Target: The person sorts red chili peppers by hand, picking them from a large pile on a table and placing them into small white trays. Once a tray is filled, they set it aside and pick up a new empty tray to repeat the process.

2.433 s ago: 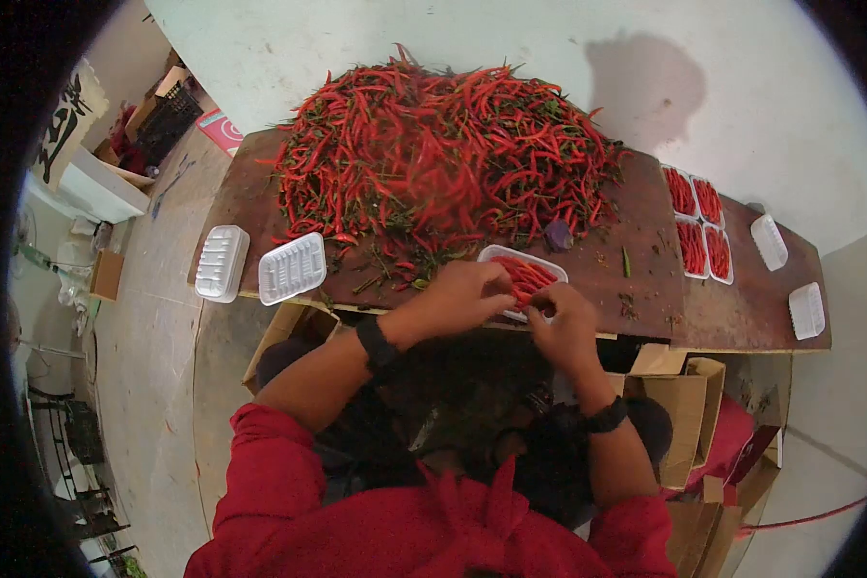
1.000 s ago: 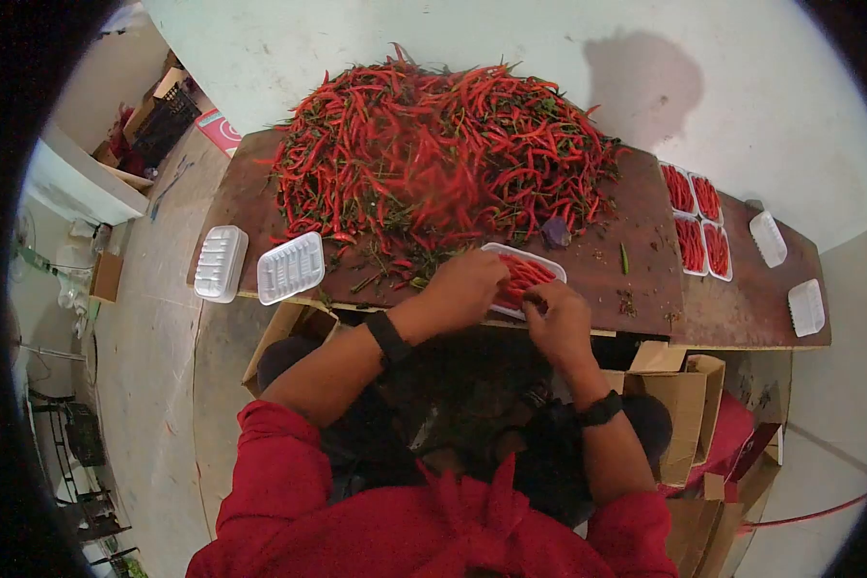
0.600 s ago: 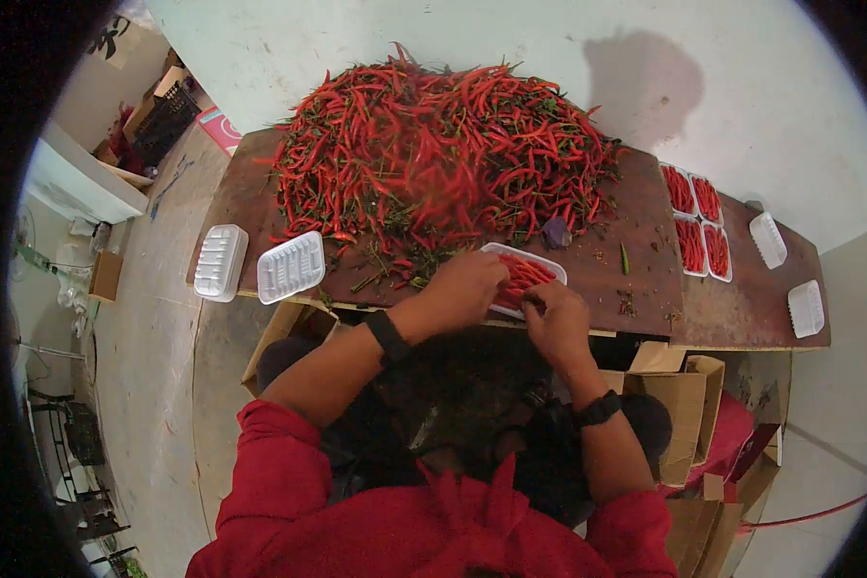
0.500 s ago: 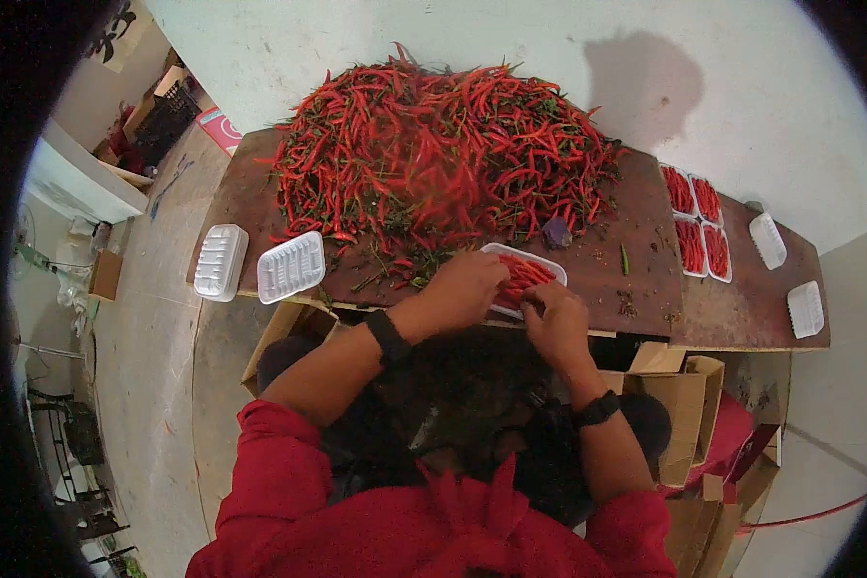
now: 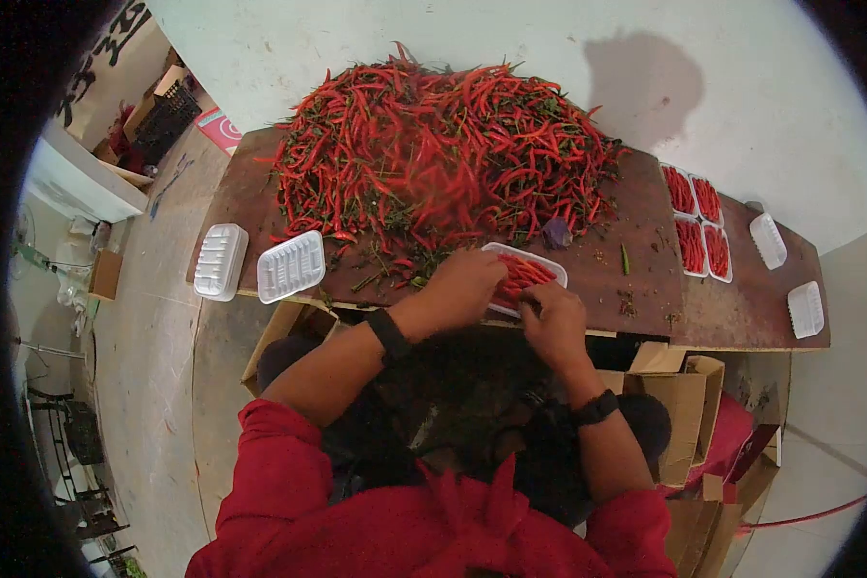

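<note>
A white plastic tray [image 5: 561, 274] holding red chili peppers [image 5: 522, 276] lies at the table's front edge, between my hands. At its left end is my left hand [image 5: 464, 285], fingers curled down to the chilies and partly hidden behind the hand's back. My right hand [image 5: 555, 322] is at the near right side of the tray, thumb and fingers drawn together against the rim and the chilies. What either hand pinches, if anything, does not show. Behind the tray rises a large heap of red chilies [image 5: 539, 144] with green stems.
Empty white trays [image 5: 222, 262] are stacked at the left, with another tray [image 5: 292, 267] beside them. Several filled trays [image 5: 691, 247] stand at the right, near two more white trays [image 5: 806, 309]. A purple lump [image 5: 556, 232] lies by the heap. Cardboard boxes [image 5: 672, 409] are below the table.
Both hands have shifted only slightly at the tray. The heap and the other trays look unchanged.
</note>
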`<state>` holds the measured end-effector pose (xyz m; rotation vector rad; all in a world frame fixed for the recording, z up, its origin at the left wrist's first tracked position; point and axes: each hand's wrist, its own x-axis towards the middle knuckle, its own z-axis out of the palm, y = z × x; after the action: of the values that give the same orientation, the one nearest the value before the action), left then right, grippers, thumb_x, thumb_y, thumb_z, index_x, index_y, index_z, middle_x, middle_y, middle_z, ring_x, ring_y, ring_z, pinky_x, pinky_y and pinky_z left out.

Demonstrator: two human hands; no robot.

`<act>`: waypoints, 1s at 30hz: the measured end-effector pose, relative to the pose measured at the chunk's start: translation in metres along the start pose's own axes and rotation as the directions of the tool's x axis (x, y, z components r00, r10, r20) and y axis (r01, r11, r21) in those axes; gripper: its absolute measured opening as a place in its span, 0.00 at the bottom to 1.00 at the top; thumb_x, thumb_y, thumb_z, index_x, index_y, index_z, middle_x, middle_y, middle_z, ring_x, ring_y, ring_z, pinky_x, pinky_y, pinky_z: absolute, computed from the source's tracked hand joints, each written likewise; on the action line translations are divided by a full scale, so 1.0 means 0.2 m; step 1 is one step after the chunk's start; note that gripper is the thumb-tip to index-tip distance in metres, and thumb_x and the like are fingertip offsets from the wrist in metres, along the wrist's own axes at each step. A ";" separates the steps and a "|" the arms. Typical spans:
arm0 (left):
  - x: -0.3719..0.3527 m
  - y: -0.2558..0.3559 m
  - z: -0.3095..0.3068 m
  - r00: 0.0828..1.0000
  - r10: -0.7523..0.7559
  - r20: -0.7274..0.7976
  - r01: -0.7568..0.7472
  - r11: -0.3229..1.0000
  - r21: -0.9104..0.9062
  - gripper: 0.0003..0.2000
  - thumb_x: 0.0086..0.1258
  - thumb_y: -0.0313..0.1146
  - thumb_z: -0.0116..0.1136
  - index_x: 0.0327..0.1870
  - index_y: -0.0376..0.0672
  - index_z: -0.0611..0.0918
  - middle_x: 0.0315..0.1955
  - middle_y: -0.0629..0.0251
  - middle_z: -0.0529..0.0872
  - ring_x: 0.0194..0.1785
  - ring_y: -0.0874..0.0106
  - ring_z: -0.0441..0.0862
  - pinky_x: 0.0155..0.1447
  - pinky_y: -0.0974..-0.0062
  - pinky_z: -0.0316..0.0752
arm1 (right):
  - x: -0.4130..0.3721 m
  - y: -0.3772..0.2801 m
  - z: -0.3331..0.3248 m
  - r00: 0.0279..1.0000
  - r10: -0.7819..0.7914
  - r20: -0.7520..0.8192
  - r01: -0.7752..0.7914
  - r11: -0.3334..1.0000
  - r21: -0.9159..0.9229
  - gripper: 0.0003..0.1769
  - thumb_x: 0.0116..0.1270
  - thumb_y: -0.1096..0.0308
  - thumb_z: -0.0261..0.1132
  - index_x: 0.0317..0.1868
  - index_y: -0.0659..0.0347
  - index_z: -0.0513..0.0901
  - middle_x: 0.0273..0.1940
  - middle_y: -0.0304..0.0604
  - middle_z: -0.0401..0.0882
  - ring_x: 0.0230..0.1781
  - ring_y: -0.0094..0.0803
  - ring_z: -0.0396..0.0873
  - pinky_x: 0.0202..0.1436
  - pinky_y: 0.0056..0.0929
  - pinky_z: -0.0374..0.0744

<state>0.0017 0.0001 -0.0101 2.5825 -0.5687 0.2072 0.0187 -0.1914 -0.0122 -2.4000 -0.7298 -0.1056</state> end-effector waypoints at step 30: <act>-0.01 0.04 -0.02 0.995 0.084 -0.054 -0.083 0.996 0.014 0.03 0.55 0.28 0.54 0.27 0.39 0.78 0.30 0.56 0.78 0.36 0.55 0.77 0.40 0.57 0.73 | 0.00 -0.06 0.00 0.981 -0.164 -0.109 0.163 0.987 -0.012 0.08 0.52 0.72 0.65 0.35 0.59 0.84 0.31 0.45 0.80 0.34 0.45 0.78 0.39 0.40 0.74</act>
<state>-0.0035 -0.0033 -0.0032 2.5583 -0.6580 0.3093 0.0126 -0.1826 -0.0058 -2.3140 -0.8744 -0.3038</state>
